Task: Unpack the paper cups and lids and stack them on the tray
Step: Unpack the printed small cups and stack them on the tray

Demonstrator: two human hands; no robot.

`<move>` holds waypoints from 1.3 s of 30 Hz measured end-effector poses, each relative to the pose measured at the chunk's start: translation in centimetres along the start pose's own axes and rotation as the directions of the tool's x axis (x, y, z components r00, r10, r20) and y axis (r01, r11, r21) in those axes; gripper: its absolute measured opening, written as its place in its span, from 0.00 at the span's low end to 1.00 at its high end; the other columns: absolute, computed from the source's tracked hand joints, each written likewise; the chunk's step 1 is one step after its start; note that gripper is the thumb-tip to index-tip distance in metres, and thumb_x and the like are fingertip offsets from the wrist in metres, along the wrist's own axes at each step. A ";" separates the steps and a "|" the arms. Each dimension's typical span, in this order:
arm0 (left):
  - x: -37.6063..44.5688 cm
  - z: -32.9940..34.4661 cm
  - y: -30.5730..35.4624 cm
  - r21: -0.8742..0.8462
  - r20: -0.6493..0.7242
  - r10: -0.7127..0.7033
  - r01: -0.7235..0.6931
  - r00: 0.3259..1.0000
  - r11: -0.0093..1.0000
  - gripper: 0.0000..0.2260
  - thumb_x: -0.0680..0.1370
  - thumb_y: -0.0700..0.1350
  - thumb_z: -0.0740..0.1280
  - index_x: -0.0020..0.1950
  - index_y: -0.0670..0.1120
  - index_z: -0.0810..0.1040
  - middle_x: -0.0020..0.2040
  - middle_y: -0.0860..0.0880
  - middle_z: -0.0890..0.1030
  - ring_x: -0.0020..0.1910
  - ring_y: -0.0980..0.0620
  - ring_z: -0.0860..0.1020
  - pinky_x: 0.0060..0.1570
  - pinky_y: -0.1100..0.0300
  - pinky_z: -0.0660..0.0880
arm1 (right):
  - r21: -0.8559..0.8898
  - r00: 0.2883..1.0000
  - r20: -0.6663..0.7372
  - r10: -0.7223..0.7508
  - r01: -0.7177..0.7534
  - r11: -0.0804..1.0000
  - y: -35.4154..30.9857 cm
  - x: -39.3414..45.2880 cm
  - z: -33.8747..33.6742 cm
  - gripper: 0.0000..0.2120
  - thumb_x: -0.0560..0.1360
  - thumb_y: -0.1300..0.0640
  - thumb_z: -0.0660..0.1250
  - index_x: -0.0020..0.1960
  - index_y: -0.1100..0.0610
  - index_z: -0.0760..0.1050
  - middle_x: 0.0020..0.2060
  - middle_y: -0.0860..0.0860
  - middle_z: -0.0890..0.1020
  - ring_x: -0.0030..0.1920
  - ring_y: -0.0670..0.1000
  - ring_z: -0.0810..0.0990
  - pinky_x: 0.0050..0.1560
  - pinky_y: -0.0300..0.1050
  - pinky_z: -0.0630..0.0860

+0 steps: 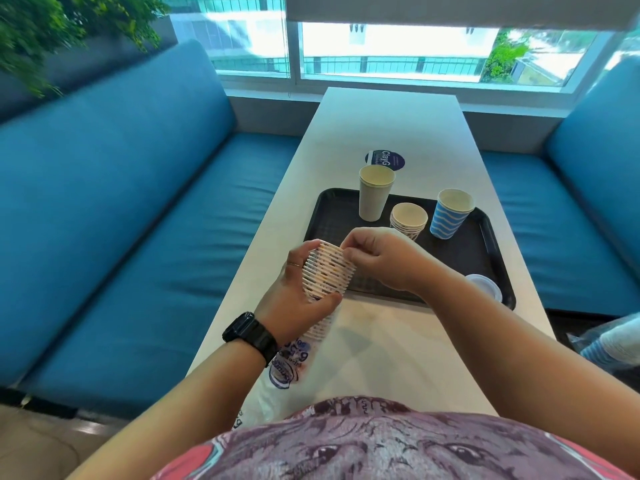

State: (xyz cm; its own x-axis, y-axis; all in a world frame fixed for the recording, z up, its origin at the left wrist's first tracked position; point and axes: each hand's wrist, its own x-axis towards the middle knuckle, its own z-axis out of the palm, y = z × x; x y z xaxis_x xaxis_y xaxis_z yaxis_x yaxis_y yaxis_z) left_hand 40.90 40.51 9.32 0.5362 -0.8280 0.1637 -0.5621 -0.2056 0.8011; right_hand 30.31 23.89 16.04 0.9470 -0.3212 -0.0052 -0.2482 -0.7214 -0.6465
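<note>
My left hand grips a long stack of small printed paper cups, held slanted above the table's near left part. Its lower end still sits in a clear printed plastic sleeve. My right hand pinches the top rim of that stack. Behind my hands lies a black tray. On it stand a tall plain cup stack, a short stack of small printed cups and a blue-and-white striped cup stack. A stack of clear lids rests at the tray's near right corner.
The white table runs toward a window. A round dark blue sticker lies beyond the tray. Blue sofas flank both sides. A plastic bag with more striped cups lies on the right seat.
</note>
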 end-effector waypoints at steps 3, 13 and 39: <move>-0.2 -0.3 -0.1 0.008 0.005 -0.011 0.011 1.000 1.000 0.36 0.74 0.47 0.73 0.67 0.68 0.50 0.66 0.50 0.69 0.55 0.50 0.77 0.44 0.68 0.75 | -0.067 1.000 -0.020 -0.021 0.020 0.998 -0.3 0.0 0.2 0.06 0.80 0.56 0.62 0.52 0.50 0.77 0.44 0.44 0.79 0.44 0.45 0.78 0.41 0.34 0.71; -0.1 -0.3 0.0 0.032 0.038 0.013 -0.014 0.999 0.999 0.31 0.77 0.47 0.71 0.66 0.71 0.55 0.71 0.49 0.65 0.59 0.54 0.72 0.45 0.77 0.67 | -0.172 0.994 -0.083 -0.073 0.058 0.983 -0.6 0.3 0.3 0.08 0.79 0.57 0.63 0.57 0.49 0.76 0.45 0.41 0.74 0.45 0.43 0.74 0.43 0.34 0.70; 1.1 1.4 -1.9 -0.004 0.042 -0.032 0.032 0.999 0.999 0.35 0.75 0.48 0.72 0.68 0.68 0.51 0.67 0.49 0.72 0.56 0.51 0.79 0.54 0.56 0.80 | 0.206 0.884 -0.454 0.113 -0.020 0.978 7.0 2.4 -4.3 0.04 0.76 0.60 0.70 0.46 0.51 0.81 0.53 0.46 0.81 0.54 0.49 0.79 0.59 0.50 0.78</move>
State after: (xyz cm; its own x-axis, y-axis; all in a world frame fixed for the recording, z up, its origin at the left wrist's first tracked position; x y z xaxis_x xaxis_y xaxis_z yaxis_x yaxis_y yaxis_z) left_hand 41.66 39.31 7.23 0.5271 -0.8421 0.1139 -0.5419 -0.2299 0.8084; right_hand 30.00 15.40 14.76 0.7161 -0.6442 0.2686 -0.2193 -0.5730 -0.7896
